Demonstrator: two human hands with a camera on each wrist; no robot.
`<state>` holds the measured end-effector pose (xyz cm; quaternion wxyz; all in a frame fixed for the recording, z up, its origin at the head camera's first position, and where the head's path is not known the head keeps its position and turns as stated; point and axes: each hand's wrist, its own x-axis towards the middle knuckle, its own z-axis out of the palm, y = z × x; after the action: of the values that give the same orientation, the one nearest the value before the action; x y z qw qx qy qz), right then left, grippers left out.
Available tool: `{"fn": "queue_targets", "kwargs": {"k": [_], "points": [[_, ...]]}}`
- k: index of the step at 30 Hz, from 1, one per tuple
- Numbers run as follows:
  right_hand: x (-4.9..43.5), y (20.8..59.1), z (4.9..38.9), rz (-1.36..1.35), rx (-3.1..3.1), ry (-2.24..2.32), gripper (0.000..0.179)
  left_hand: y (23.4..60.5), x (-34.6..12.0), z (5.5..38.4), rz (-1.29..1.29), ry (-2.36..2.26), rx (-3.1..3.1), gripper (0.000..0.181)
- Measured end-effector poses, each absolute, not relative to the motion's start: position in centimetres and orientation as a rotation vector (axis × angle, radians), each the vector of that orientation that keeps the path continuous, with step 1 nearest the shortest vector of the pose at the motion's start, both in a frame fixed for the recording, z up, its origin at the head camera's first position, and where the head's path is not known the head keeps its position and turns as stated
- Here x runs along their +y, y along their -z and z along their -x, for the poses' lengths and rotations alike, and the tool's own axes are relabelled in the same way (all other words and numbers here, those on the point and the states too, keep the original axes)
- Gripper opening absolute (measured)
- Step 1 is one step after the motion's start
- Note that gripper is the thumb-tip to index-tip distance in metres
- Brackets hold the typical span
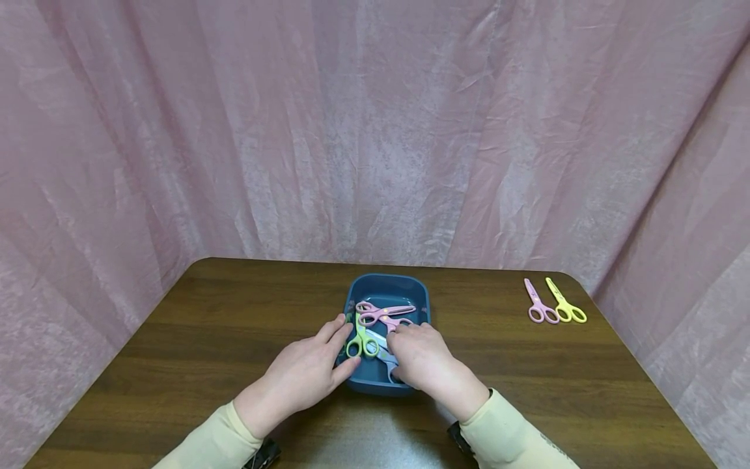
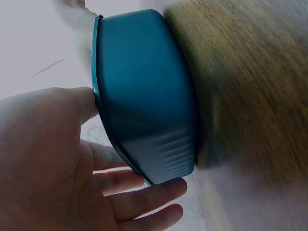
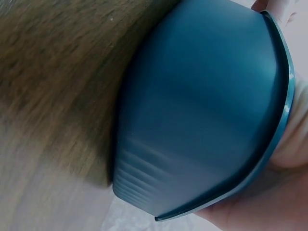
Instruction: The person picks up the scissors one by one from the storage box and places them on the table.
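Observation:
A dark blue plastic bin [image 1: 381, 389] holds several children's scissors. Pink scissors [image 1: 375, 314] lie across a second pink pair [image 1: 389, 322]. Green scissors [image 1: 361, 332] lie at the bin's left, with light blue scissors [image 1: 385, 356] beside them. My left hand [image 1: 305, 371] rests at the left rim, fingers extended and thumb over the edge; the left wrist view shows the bin's outer wall [image 2: 144, 72] beside the fingers. My right hand [image 1: 422, 355] reaches over the right rim, fingertips down by the blue scissors. Whether it grips them is hidden; the bin wall [image 3: 202, 96] blocks the right wrist view.
Another pink pair of scissors [image 1: 537, 303] and a yellow pair [image 1: 565, 301] lie side by side at the far right of the wooden table [image 1: 246, 312]. A pink curtain [image 1: 375, 130] hangs behind the table.

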<state>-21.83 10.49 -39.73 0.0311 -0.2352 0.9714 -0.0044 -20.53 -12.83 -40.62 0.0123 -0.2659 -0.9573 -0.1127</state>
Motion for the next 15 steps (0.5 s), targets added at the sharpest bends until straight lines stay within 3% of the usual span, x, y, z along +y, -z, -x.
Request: {"fn": "queue_targets", "kwargs": {"k": [15], "points": [[10.55,39.77,21.90,0.730,3.000,0.030,0.038,40.61,-12.81,20.42,0.832,0.371,-2.963,0.067]]}}
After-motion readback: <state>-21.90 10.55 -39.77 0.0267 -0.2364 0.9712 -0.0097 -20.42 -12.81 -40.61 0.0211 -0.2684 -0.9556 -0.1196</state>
